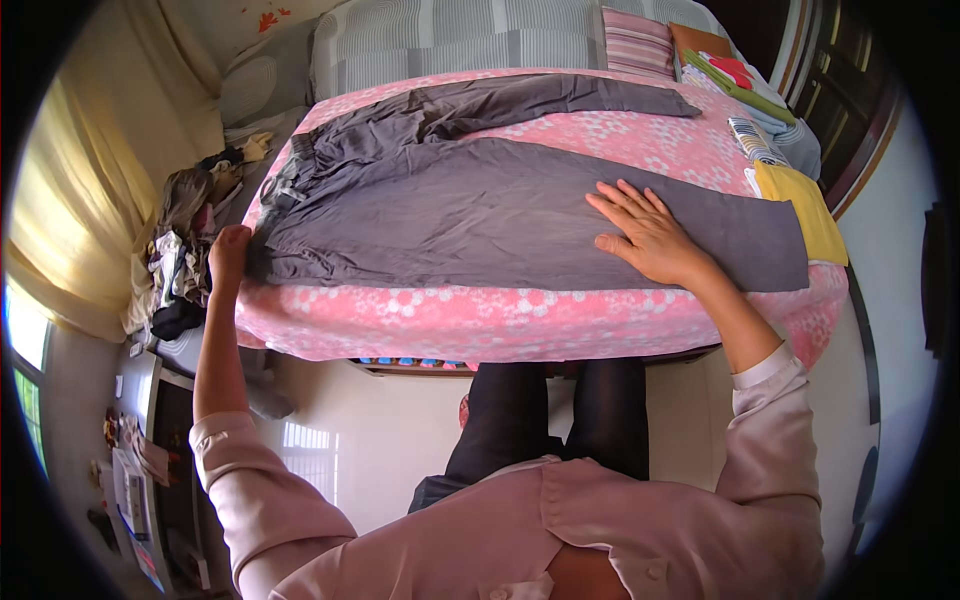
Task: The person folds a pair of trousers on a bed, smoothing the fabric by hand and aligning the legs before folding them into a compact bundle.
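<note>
A pair of dark grey trousers (450, 214) lies spread across a pink flowered blanket (540, 304). One leg is stretched along the near edge, and the other curves away behind it. The gathered waistband with its drawstring (285, 184) is at the left. My left hand (229, 253) is closed at the near corner of the waistband and grips the cloth there, its fingertips mostly hidden. On the near leg, right of its middle, my right hand (645, 232) rests flat, palm down and fingers apart. Wrinkles run through the cloth between my two hands.
Folded clothes (750, 86) are stacked at the bed's right side, with a yellow folded cloth (802, 210) nearer. A loose heap of clothes (184, 232) lies at the left by the curtain (82, 202). Behind are a grey patterned headboard (457, 45) and a striped pillow (637, 43).
</note>
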Tool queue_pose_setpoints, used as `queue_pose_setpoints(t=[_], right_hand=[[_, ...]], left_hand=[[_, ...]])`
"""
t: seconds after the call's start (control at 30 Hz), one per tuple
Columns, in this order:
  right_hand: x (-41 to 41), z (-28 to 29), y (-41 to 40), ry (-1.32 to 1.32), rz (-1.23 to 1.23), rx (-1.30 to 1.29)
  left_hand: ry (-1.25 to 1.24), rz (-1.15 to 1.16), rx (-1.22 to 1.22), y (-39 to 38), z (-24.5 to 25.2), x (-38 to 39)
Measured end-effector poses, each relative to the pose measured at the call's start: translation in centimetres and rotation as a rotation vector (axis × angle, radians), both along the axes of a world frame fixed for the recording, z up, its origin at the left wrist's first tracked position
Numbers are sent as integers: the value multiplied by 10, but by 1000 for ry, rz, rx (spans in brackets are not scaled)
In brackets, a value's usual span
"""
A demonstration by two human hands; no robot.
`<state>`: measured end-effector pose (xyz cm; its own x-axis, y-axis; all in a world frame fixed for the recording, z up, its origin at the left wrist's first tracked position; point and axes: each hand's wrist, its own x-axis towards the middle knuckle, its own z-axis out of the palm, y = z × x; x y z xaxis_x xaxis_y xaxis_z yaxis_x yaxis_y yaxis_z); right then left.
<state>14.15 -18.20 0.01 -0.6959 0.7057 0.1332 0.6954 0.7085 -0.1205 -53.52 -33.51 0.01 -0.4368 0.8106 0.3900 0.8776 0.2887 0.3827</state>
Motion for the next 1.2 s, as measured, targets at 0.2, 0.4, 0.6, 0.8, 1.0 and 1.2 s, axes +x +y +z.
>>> queue_pose_setpoints(t=[0.2,0.4,0.6,0.8,1.0,1.2], right_hand=[[-3,22,-6,-36,-22,-87],[-57,11,-37,35,393,-14],[-41,8,-72,-33,360,84],[-41,-5,-87,395,325,390],[-39,-7,-74,453,398,475],[-24,-1,-91,588,543,342]], left_hand=[[167,205,-443,34,11,8],[-139,-16,-31,22,0,-32],[-466,52,-201,2,22,-37],[718,35,152,10,41,66],[70,-649,-58,89,49,240],[183,-708,-272,131,19,298]])
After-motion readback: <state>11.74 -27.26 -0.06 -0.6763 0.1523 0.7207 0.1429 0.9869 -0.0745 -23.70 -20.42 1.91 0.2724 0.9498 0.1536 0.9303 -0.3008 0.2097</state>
